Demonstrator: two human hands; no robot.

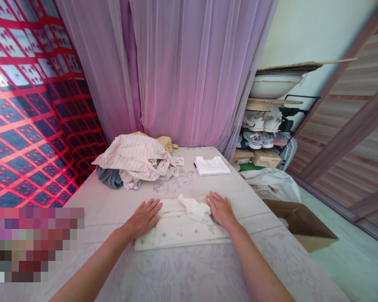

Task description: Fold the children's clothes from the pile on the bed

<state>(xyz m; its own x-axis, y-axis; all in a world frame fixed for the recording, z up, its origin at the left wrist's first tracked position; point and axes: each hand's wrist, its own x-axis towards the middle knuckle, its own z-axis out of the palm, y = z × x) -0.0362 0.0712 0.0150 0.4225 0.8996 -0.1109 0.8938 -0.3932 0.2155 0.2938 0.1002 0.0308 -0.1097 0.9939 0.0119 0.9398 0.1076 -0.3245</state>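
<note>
- Heart-print cream cloth, folded flat at six o'clock on the floral bedsheet, squared up right in front of the person!
- Left hand on its upper left: fingers spread open, pressing down, gripping nothing, apparently to keep the layers flat.
- Right hand on the upper right, same story: flat, open, no hold.
- Between them, a bunched white fabric sits on top.
- Twelve o'clock: a striped shirt heaped over a grey garment.
- One o'clock: a folded white T-shirt, seemingly kept apart from that heap.
- Four o'clock: a cardboard box beside the bed.
</note>
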